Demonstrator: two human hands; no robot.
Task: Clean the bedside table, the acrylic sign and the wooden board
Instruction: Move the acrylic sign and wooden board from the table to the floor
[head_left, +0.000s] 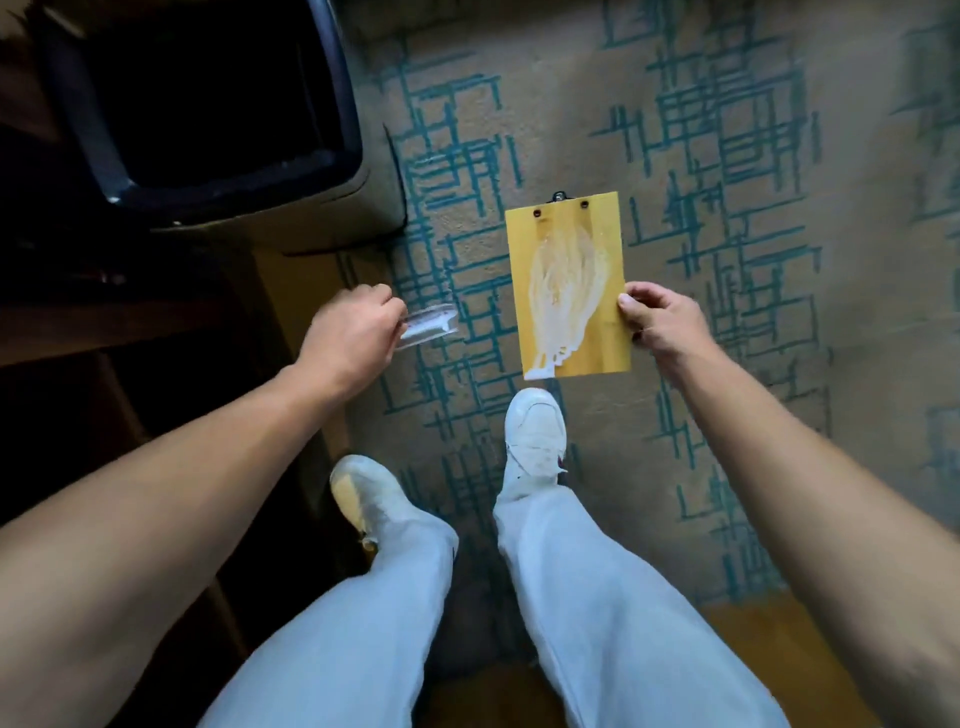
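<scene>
We hold one thing in each hand. Our right hand (655, 316) pinches the right edge of one wooden board (570, 291), thumb on top, fingers curled under it. Our left hand (353, 332) has its fingers curled around one end of one clear acrylic sign (430, 325), so both hands are closed on something.

We see the board in the middle of the frame, up above the floor. It is yellow wood with two dark rivets and one metal clip at its top edge. One big white smear runs down its face to the bottom edge. The sign is left of the board and apart from it. It also has white streaks on it.

Below are our two white shoes (535, 441) and two pale trouser legs. They stand on one tan carpet (727, 156) with teal lines. One dark bin (218, 119) sits in the upper left of the frame.
</scene>
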